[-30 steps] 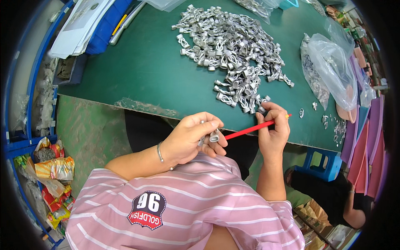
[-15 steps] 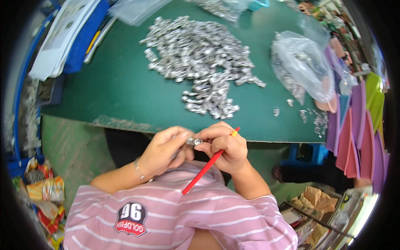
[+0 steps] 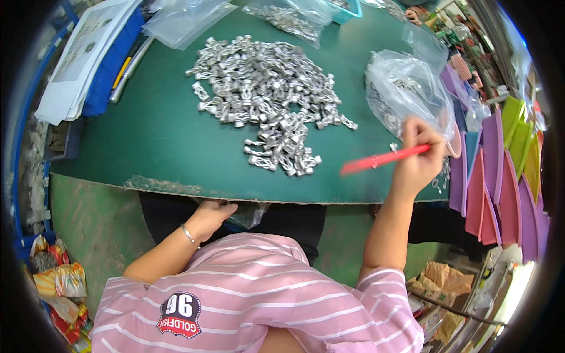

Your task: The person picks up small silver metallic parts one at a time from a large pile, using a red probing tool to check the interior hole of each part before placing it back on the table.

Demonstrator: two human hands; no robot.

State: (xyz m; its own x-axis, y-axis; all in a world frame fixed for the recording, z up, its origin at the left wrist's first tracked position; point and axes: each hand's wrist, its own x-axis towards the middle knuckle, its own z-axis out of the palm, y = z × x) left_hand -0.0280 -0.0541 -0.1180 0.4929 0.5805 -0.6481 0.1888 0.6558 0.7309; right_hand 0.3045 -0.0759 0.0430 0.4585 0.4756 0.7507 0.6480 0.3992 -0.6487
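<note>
Over the right part of the table, my right hand (image 3: 419, 154) grips a slim red stick-like tool (image 3: 385, 160), blurred by motion and pointing left. A tiny clear ring seems to be on its shaft. My left hand (image 3: 215, 217) is low at the table's front edge, beside a clear plastic bag (image 3: 250, 216) over my lap. Its fingers are partly hidden, so I cannot tell whether it grips anything. Mid-table lies a heap of small silvery metal pieces with looped ends (image 3: 265, 88). Near my right hand are a clear bag of small parts (image 3: 391, 88) and small loose clear bits (image 3: 393, 147).
Stacked pink, purple and green plastic bins (image 3: 494, 170) line the right edge. Papers (image 3: 82, 59) lie over a blue holder at far left. More clear bags (image 3: 185, 23) and a turquoise basket (image 3: 347, 13) are at the back. The green table (image 3: 176, 141) has a worn front edge.
My hands were together over my lap, with a small metal piece between them. My right hand has swung out rightward with the red tool; my left has dropped to the table edge.
</note>
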